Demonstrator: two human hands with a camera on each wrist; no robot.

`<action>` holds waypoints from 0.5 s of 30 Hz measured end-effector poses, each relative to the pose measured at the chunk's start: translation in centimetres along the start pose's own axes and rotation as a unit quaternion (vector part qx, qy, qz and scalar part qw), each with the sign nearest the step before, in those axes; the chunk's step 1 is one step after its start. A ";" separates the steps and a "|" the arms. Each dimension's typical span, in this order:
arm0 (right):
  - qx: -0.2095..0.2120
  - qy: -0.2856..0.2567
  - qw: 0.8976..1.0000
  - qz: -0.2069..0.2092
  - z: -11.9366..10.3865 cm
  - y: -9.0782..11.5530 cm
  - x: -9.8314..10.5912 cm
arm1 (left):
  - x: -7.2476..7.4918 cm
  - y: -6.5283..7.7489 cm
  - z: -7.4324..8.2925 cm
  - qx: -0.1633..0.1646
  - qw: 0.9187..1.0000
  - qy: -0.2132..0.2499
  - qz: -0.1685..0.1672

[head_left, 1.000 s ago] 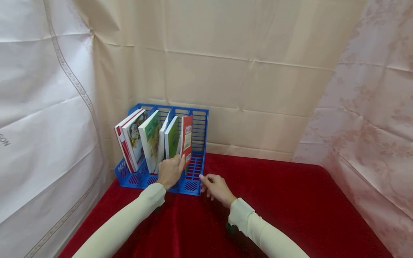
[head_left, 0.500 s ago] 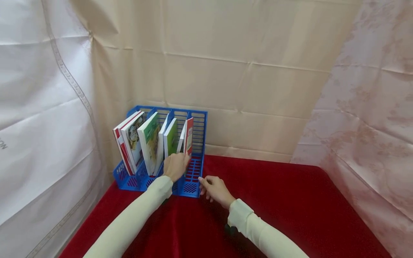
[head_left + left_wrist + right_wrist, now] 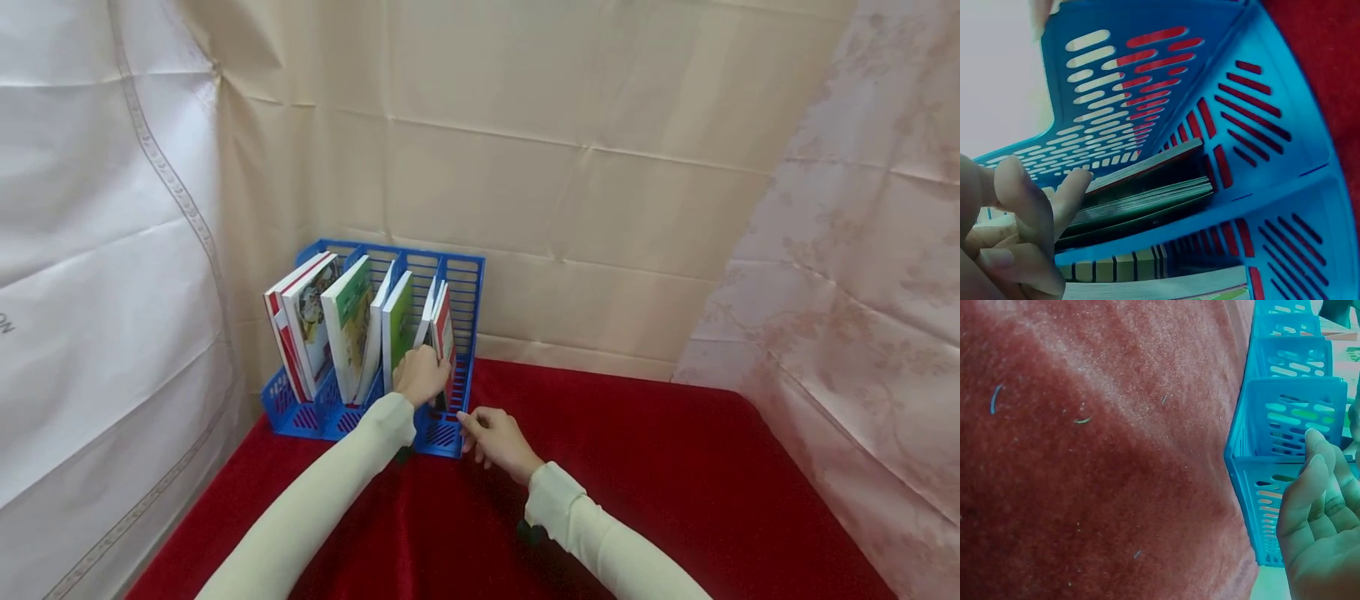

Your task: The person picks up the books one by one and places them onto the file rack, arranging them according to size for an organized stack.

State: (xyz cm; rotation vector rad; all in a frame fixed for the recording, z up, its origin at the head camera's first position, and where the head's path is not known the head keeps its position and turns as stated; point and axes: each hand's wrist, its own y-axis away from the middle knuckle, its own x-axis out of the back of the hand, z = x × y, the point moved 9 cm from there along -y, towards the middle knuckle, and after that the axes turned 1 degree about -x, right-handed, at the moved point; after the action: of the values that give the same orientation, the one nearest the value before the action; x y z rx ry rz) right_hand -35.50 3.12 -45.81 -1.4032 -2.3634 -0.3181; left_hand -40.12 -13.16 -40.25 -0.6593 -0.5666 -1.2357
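Note:
My left hand (image 3: 422, 375) is at the front edge of a thin red book (image 3: 444, 321), with a finger on its red cover. This book stands in the rightmost compartment of a blue magazine rack (image 3: 441, 435), beside another thin book (image 3: 426, 312). In the left wrist view, curled fingers (image 3: 1029, 206) reach over the page edges of the two books, the red one (image 3: 1147, 167) lying nearest the slotted side wall. My right hand (image 3: 498, 437) pinches the rack's front right edge between thumb and fingertips; in the right wrist view, the fingertips (image 3: 1315, 469) overlap its side wall.
A green book (image 3: 400, 317), a green-and-yellow book (image 3: 352, 317) and several red-and-white books (image 3: 300, 321) stand in the other compartments. A red velvet cloth (image 3: 637, 483) covers the table. Beige cloth (image 3: 600, 250) hangs behind, with pale curtains (image 3: 97, 250) at the sides.
My left hand has moved right and lowered the red book into the rightmost compartment, turning its cover more edge-on. My right hand has stayed at the rack's corner.

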 end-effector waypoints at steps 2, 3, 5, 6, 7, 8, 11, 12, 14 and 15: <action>-0.003 -0.001 1.000 -0.001 0.0 0.1 0.0 | 0.0 -0.1 0.0 0.010 1.000 0.001 0.004; -0.004 -0.002 1.000 -0.001 0.1 0.2 0.1 | 0.0 -0.1 0.0 0.014 1.000 -0.002 0.006; -0.005 -0.002 1.000 -0.002 0.1 0.2 0.1 | 0.0 -0.1 0.0 0.019 1.000 -0.016 0.012; -0.004 -0.003 1.000 -0.002 0.0 0.2 0.1 | 0.1 -0.1 -0.1 0.020 0.999 -0.022 0.015; -0.005 -0.004 1.000 -0.002 0.0 0.2 0.2 | 0.1 -0.1 -0.1 0.020 0.999 -0.028 0.019; -0.005 -0.004 1.000 -0.001 -0.1 0.2 0.2 | 0.1 -0.1 -0.1 0.019 0.999 -0.035 0.023; -0.005 -0.003 1.000 -0.002 -0.2 0.2 0.3 | 0.3 -0.1 -0.1 0.013 0.998 -0.044 0.036; -0.005 -0.002 1.000 -0.003 -0.2 0.2 0.3 | 0.3 -0.1 -0.1 0.009 0.998 -0.043 0.039; -0.006 0.000 1.000 -0.004 -0.1 0.2 0.3 | 0.4 -0.1 0.0 -0.003 0.998 -0.043 0.048; -0.005 0.000 1.000 -0.004 -0.1 0.1 0.4 | 0.4 0.0 0.0 -0.010 0.998 -0.043 0.051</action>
State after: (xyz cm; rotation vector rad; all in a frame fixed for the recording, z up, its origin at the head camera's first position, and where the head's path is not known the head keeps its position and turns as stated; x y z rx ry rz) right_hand -35.56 3.46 -45.55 -1.3980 -2.3707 -0.3336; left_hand -40.05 -13.43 -39.89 -0.7522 -0.5855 -1.1217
